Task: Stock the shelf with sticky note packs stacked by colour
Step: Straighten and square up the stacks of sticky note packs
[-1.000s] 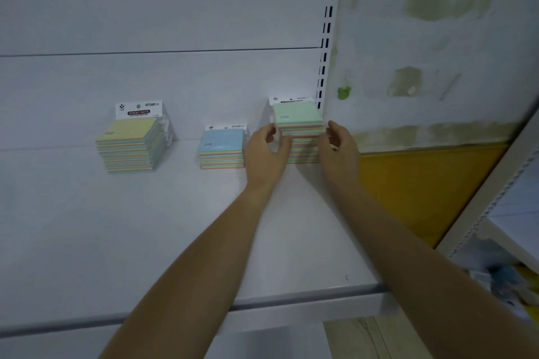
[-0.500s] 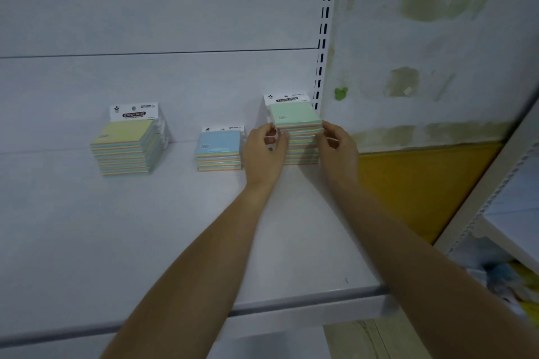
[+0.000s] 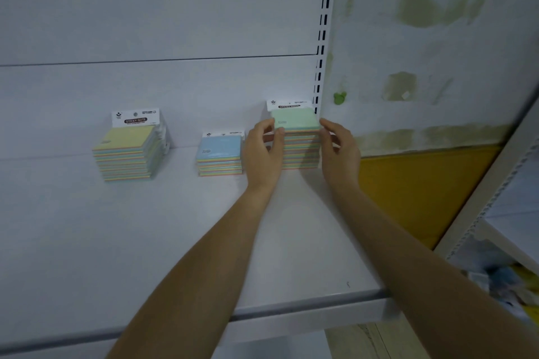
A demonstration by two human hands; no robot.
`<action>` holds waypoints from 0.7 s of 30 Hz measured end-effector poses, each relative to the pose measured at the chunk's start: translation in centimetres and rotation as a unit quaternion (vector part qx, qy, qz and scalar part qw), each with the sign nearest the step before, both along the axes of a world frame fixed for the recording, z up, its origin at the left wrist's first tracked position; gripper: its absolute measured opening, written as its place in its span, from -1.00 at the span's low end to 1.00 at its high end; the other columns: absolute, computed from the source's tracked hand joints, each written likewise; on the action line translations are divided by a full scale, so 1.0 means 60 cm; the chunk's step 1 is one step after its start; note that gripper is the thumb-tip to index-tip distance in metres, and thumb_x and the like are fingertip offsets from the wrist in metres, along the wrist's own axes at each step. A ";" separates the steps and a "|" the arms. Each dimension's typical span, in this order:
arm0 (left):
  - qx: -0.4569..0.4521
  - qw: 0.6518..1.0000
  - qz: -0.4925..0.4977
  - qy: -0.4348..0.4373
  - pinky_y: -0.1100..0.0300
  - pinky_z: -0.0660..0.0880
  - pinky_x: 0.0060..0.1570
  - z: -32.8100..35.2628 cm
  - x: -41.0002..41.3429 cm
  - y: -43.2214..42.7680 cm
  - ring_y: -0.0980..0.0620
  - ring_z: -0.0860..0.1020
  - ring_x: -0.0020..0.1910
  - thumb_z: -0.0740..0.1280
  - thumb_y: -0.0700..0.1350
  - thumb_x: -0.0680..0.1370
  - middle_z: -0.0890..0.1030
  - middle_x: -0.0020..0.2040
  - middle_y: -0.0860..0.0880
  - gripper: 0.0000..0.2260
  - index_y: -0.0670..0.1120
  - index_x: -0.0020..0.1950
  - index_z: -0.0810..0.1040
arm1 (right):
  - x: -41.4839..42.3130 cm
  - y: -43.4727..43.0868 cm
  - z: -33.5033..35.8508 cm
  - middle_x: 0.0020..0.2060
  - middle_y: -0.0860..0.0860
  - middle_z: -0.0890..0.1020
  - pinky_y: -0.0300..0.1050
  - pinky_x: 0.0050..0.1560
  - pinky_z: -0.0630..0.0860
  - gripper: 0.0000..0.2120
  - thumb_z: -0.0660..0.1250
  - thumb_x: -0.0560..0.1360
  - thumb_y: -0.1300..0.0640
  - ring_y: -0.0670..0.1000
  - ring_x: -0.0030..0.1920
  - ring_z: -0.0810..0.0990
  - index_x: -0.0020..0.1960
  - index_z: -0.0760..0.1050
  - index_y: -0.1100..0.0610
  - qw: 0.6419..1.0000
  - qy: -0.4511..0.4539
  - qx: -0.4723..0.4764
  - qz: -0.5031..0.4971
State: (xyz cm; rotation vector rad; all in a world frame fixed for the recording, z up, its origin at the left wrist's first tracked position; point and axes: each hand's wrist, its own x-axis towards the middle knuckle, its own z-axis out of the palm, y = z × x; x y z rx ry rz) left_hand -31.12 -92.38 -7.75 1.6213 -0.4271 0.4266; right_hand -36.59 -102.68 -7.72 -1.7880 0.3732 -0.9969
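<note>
A white shelf (image 3: 145, 242) carries three stacks of sticky note packs along its back panel. The green-topped stack (image 3: 300, 148), tallest, stands at the right end beside the slotted upright (image 3: 322, 38). The yellow-topped stack (image 3: 128, 154) sits far left, the blue-topped stack (image 3: 220, 156) between. The left hand (image 3: 262, 151) and right hand (image 3: 339, 148) flank the green-topped stack, each grip apart, fingertips touching its top pack
</note>
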 end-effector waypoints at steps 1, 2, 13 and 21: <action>0.008 1.000 -0.003 0.000 0.48 0.47 -0.08 0.000 0.004 -0.001 0.06 0.54 -0.01 0.27 -0.14 0.55 0.59 0.11 -0.13 -0.77 -0.19 0.17 0.52 | 0.002 -0.001 0.001 0.16 0.05 0.57 -0.62 -0.12 0.37 -0.74 0.15 0.58 0.17 -0.11 0.02 0.48 0.22 0.49 0.11 1.000 -0.002 0.010 -0.002; 0.015 1.000 -0.005 0.002 0.56 0.42 -0.14 0.000 0.008 -0.002 0.04 0.55 0.00 0.27 -0.13 0.55 0.58 0.13 -0.15 -0.76 -0.18 0.18 0.52 | 0.003 -0.002 0.001 0.14 0.07 0.59 -0.66 -0.16 0.35 -0.75 0.16 0.57 0.18 -0.11 0.01 0.49 0.20 0.50 0.13 1.000 -0.003 0.016 -0.006; 0.053 0.998 0.002 -0.024 0.69 0.35 -0.19 -0.001 0.009 -0.004 0.12 0.49 -0.01 0.23 -0.17 0.57 0.54 0.17 -0.17 -0.73 -0.17 0.25 0.50 | 0.005 0.003 0.009 0.15 0.03 0.55 -0.35 0.01 0.39 -0.72 0.15 0.58 0.17 -0.11 0.04 0.46 0.26 0.47 0.09 1.000 0.012 0.004 -0.001; 0.019 1.000 -0.019 0.003 0.67 0.36 -0.18 0.001 0.014 0.002 0.07 0.53 -0.01 0.26 -0.18 0.55 0.56 0.18 -0.17 -0.74 -0.19 0.23 0.51 | 0.005 0.003 0.017 0.16 0.09 0.52 -0.28 0.07 0.36 -0.69 0.14 0.58 0.18 -0.09 0.02 0.43 0.30 0.44 0.09 0.999 0.037 -0.023 -0.001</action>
